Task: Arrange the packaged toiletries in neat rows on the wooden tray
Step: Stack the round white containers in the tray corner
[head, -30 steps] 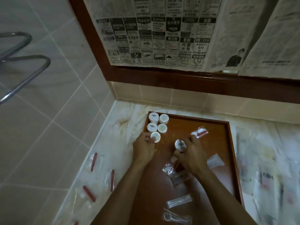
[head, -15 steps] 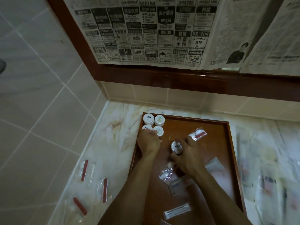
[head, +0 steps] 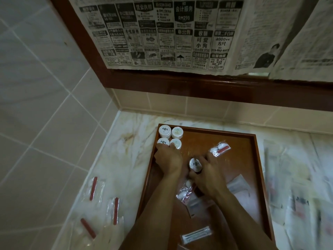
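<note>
A wooden tray (head: 252, 177) is seen in the lower centre of the frame, set on a marble table (head: 115, 159) in a tiled corner. Four round white containers (head: 170, 138) are packed in two rows of two in the tray's upper-left corner, touching one another. The left hand (head: 168, 160) is laid just below them, its fingertips curled onto the lower pair; a further item beneath the palm cannot be made out, so whether its grip closes on anything cannot be told. The right hand (head: 210, 175) is shown at the tray's centre, its grip curled round a fifth round container (head: 195, 164), whose printed lid is turned toward the camera. A clear packet with a red strip (head: 220, 150) lies to the upper right of that hand, a similar packet (head: 184, 193) lies between the forearms, and a flat white sachet (head: 237, 185) is partly hidden by the right wrist. A long wrapped item (head: 196, 235) lies near the tray's lower edge. Three clear packets holding red sticks (head: 115, 211) lie on the table at lower left, apart from the tray. Newspaper sheets (head: 171, 33) cover the framed panel across the top of the frame.
</note>
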